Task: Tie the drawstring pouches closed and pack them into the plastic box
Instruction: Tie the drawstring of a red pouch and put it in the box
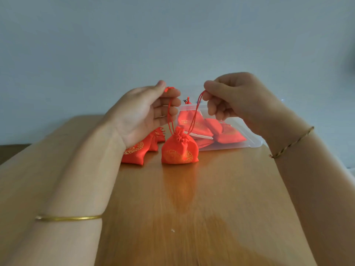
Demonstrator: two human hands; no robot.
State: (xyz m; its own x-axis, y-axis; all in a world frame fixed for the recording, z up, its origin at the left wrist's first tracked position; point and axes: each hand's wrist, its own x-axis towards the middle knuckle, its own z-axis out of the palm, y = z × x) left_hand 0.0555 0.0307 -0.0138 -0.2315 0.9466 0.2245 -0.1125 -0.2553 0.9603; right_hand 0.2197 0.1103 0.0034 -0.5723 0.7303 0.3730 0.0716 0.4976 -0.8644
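A small red pouch [179, 149] with gold print stands upright on the wooden table [192, 198], its mouth gathered shut. Two red drawstrings rise from its neck. My left hand [146, 114] pinches the end of the left drawstring [169, 116] between thumb and forefinger. My right hand [236, 98] pinches the right drawstring [195, 118], fingers curled. Both hands hover above the pouch. Behind it lies a clear plastic box [249, 139] holding several red pouches [226, 134].
More red pouches [142, 150] lie on the table left of the upright one, partly hidden by my left wrist. A pale wall stands behind the table. The table's far edge runs just past the box.
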